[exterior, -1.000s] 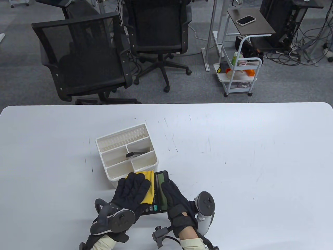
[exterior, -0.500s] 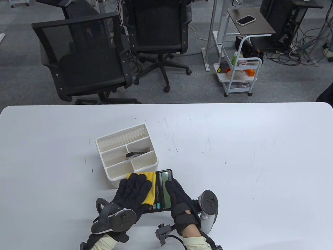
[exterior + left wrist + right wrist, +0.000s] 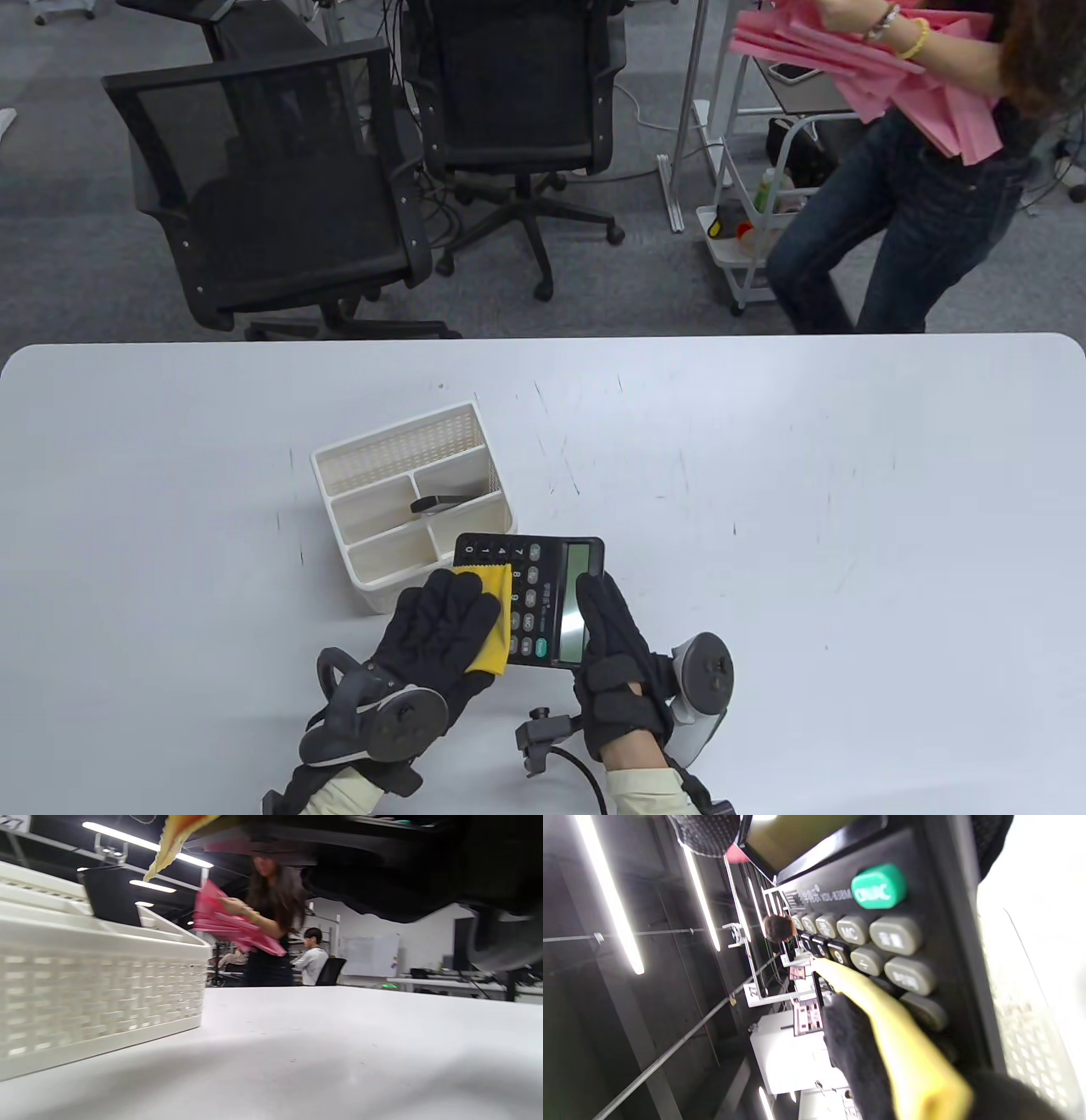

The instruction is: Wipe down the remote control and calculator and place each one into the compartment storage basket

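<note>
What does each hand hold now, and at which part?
The right hand grips the calculator at its display end. The left hand presses the yellow cloth flat on its keys.

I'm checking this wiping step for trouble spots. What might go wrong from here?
1. The black calculator is held off the table by the right hand at its display end alone; pressure from the yellow cloth under the left hand may twist it loose.
2. Its far end overhangs the white compartment basket and may knock the rim.

Black calculator [image 3: 543, 594], yellow cloth [image 3: 495, 620], white perforated basket [image 3: 399, 458], pink sheets [image 3: 857, 68].
</note>
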{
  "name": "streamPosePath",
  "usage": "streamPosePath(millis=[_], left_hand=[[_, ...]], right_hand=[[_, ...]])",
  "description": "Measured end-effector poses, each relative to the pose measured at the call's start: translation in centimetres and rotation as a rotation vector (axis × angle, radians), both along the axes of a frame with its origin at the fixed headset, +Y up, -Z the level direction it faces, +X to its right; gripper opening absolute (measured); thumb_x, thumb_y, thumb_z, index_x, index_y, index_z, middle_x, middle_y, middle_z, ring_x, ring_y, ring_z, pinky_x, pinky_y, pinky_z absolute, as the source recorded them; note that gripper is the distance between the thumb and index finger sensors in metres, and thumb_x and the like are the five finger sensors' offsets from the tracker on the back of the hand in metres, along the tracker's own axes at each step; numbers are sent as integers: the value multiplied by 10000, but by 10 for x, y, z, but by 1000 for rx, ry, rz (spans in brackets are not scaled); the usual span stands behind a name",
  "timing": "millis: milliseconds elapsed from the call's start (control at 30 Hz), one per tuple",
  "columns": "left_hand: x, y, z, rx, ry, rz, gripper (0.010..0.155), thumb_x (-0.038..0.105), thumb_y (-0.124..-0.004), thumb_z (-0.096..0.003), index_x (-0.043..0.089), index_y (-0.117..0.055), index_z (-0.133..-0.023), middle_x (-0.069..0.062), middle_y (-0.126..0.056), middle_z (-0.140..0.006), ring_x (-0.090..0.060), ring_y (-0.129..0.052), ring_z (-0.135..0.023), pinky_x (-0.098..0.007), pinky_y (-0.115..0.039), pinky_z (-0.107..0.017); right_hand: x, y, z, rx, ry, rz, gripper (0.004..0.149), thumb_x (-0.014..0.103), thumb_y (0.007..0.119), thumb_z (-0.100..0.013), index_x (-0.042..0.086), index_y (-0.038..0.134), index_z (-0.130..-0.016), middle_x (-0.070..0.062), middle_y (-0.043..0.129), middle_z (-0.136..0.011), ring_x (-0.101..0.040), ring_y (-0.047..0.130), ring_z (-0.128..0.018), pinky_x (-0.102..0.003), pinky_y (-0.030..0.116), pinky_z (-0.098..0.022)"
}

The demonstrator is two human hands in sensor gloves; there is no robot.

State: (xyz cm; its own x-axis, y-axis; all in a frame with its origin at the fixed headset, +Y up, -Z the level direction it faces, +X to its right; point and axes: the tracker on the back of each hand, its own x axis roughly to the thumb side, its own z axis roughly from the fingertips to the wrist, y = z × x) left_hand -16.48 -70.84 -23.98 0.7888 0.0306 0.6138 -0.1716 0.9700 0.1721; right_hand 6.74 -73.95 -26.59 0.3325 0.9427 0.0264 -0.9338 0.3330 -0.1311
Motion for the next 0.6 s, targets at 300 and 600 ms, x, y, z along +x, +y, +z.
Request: streamPosePath(millis=[300, 600], left_hand=[[10, -1, 7, 48, -70, -48, 612, 500, -471, -547, 263, -376, -1102, -74, -347, -1164, -366, -374, -1091, -574, -455, -764], [-20, 0, -10, -22, 62, 53, 613, 498, -474, -549, 261, -376, -1105, -73, -334, -1167, -367, -349, -1092, -583, -449, -760]], right_hand=[[-2, -2, -2, -31, 60, 35, 680, 387, 623, -649, -98, 455, -1096, -326, 658, -996, -491, 806, -747, -592, 758, -497], [-17, 1, -4, -28, 231, 165, 678, 379, 633, -646, -116, 487, -1085, -341, 696, -970, -489, 842, -715, -591, 778, -476]])
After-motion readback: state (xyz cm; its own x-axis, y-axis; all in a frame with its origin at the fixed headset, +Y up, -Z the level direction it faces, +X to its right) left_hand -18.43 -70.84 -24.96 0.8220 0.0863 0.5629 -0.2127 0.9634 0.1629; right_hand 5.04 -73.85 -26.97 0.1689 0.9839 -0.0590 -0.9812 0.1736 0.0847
